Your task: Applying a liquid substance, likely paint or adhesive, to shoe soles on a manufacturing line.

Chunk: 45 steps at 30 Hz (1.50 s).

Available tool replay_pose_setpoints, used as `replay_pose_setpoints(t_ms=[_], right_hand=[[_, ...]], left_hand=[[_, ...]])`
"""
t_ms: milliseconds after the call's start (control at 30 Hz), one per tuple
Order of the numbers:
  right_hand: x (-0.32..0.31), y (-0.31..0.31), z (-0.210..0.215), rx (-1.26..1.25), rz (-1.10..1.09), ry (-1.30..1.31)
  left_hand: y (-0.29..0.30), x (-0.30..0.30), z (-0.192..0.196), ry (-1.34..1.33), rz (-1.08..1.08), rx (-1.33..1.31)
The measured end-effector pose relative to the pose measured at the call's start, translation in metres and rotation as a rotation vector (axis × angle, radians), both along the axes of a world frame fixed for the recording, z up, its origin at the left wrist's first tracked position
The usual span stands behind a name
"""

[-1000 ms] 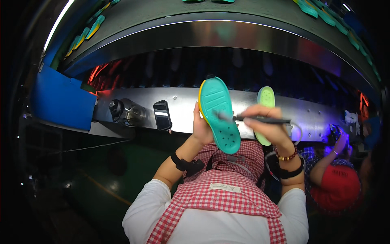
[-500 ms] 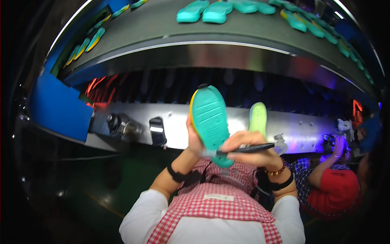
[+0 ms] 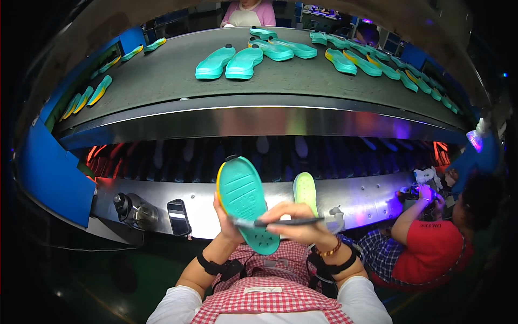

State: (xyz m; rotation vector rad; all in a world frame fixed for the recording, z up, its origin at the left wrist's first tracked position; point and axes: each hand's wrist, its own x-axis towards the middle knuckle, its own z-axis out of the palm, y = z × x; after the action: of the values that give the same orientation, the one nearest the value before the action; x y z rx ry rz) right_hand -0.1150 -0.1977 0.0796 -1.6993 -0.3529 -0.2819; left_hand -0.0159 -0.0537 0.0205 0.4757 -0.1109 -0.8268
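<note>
My left hand (image 3: pixel 229 227) grips a teal shoe sole (image 3: pixel 243 189) by its left edge. The sole stands tilted in front of my apron, its grooved face toward me. Yellow runs along its upper left side, and a black piece (image 3: pixel 231 157) sits at its top end. In my right hand (image 3: pixel 294 224) is a slim brush (image 3: pixel 299 221) with a black handle, pinched between the fingers. Its pale tip lies across the lower part of the sole at the left edge; whether it touches is hard to tell. Behind my right hand a yellow-green sole (image 3: pixel 306 190) rests on the metal ledge.
The metal ledge (image 3: pixel 356 202) also bears a phone (image 3: pixel 178 217) and a clear bottle (image 3: pixel 137 210). Beyond it, a dark conveyor belt (image 3: pixel 162 75) carries several teal soles (image 3: pixel 243 62). A co-worker in red (image 3: pixel 431 251) sits at the right; another person (image 3: pixel 249 15) is across the belt.
The view has shifted, so more of the belt shows. Along the sole's left edge, the brush tip has moved up from near the bottom end toward the middle. Both hands keep their holds.
</note>
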Motion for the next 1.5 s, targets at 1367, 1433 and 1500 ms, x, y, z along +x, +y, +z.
replay_pose_setpoints(t_ms=[1367,1433,1500], right_hand=[[-0.008,-0.016,-0.003,0.180,-0.120,0.108],[-0.013,-0.019,-0.002,0.096,0.072,-0.038],[-0.016,-0.019,0.001,0.281,0.150,-0.032]], left_hand=[[-0.016,0.017,0.029,-0.174,0.246,-0.023],[-0.014,0.018,0.032,-0.236,0.171,-0.201],[-0.013,0.019,0.033,-0.225,0.212,-0.168]])
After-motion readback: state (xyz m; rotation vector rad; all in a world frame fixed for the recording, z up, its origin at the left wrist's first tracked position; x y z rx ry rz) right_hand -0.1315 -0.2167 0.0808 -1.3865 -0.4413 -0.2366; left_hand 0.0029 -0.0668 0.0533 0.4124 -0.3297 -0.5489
